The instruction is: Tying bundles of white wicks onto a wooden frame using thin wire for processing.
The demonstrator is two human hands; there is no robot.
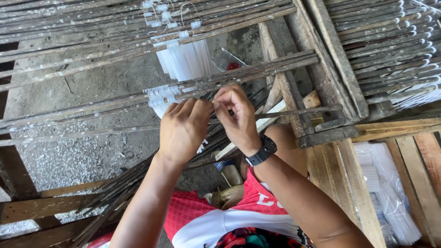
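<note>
- Hands: 2 bare ones meet at the centre. The left hand point(183, 128) curls its fingers shut over thin dark sticks point(257, 71); the right hand point(236, 115), with 1 black wristwatch point(262, 151), pinches its fingertips together just beside the left thumb. What the pinch holds is too small to tell.
- Sticks: too many to count, slim, straight, dark and rough, lying across the wooden frame point(330, 55) in rows; a loose bundle point(119, 193) slants low under the left forearm.
- White strands point(183, 59): at least 2 clusters hang from the sticks, smooth, translucent, looped at the top.
- Clear plastic bags point(390, 188): glossy, holding white strips, low on the right between wooden planks.
- Concrete floor point(82, 156): grey, gritty, speckled white.
</note>
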